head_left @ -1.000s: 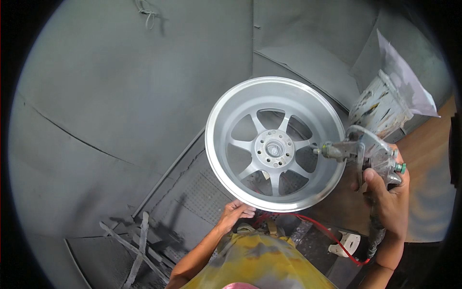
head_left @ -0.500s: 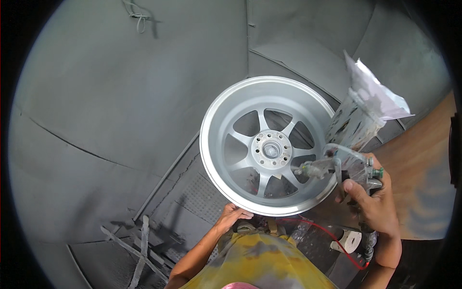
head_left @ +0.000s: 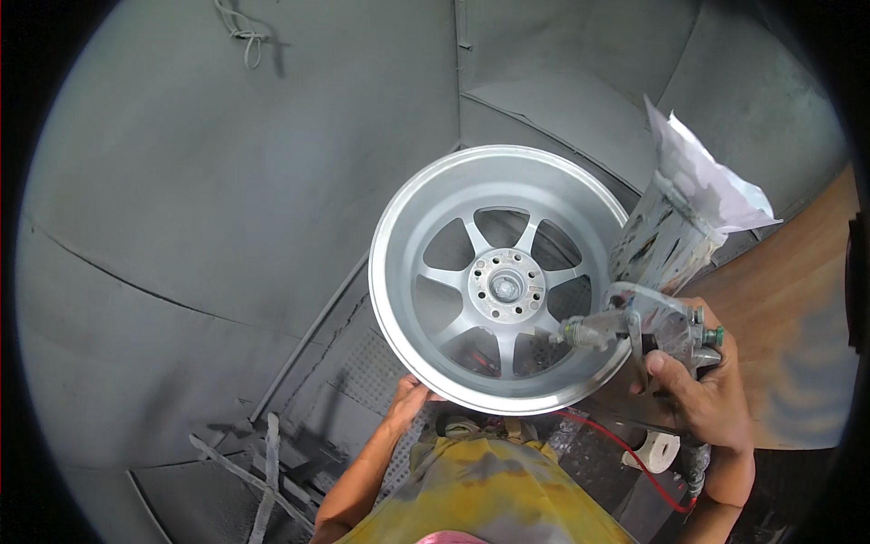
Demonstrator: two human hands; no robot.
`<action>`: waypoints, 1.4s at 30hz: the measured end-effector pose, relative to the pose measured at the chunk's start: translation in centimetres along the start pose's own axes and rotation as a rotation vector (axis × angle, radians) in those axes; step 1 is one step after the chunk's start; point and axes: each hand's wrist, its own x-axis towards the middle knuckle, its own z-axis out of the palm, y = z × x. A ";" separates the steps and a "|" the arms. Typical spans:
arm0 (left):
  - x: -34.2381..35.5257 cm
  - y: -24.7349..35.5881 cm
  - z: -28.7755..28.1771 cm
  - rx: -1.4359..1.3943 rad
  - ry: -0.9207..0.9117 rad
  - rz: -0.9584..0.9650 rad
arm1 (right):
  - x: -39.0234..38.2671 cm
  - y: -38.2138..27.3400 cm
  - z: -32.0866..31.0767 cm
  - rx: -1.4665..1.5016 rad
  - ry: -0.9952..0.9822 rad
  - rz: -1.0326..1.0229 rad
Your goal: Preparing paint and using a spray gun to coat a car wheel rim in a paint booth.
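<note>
A silver car wheel rim point(head_left: 507, 354) with several spokes lies in front of me, its hollow barrel facing up. My left hand point(head_left: 412, 402) holds its lower left edge, the fingertips partly hidden behind the rim. In my right hand point(head_left: 711, 390) is a paint-stained spray gun point(head_left: 666, 322), its nozzle pointing left over the rim's lower right part. My thumb lies along the near side of the gun's body, and the other fingers wrap behind it. Above the gun rises a spattered paint cup point(head_left: 657, 236), topped with a crumpled white paper point(head_left: 711, 181).
Grey, paint-dusted walls point(head_left: 227, 181) surround the wheel. A brown curved panel point(head_left: 788, 317) stands at the right. Below are a red hose point(head_left: 625, 444), a white roll point(head_left: 663, 451), crossed bars point(head_left: 270, 476) at lower left and a perforated floor plate point(head_left: 376, 372). A cord point(head_left: 245, 36) hangs at top left.
The wheel rim has turned, so its spokes sit at different angles. My left hand has shifted left along its edge. The spray gun is almost where it was.
</note>
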 end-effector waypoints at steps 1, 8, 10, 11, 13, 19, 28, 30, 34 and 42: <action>0.1 0.2 -0.2 0.026 -0.009 0.009 | 0.0 -0.1 0.3 -0.001 0.029 -0.035; 1.0 0.8 -1.7 0.059 0.065 0.098 | -0.5 -1.6 0.3 -0.099 0.336 -0.072; 2.2 1.5 -2.4 0.066 0.126 0.140 | -0.5 -1.8 -0.1 -0.108 0.371 -0.087; 3.1 1.6 -2.9 0.073 0.189 0.182 | -0.5 -1.8 -0.2 -0.116 0.406 -0.102; 5.6 1.5 -4.4 0.058 0.248 0.198 | -0.4 -2.3 0.0 -0.117 0.417 -0.070; 9.5 0.5 -5.2 -0.115 0.314 0.281 | -0.9 -1.6 0.4 -0.103 0.308 -0.125; 5.2 -2.3 -0.4 0.118 0.422 0.297 | -2.5 -3.1 1.0 -0.024 0.058 -0.056; 1.4 -2.3 2.8 0.075 0.261 0.153 | -2.1 -3.3 1.0 -0.048 0.049 -0.050; -3.0 -5.6 6.3 -0.023 -0.259 -0.082 | -0.5 -3.2 2.3 -0.125 0.030 -0.140; 0.6 -1.7 1.9 -0.060 0.027 -0.123 | -0.2 -4.5 3.8 -0.192 0.015 -0.168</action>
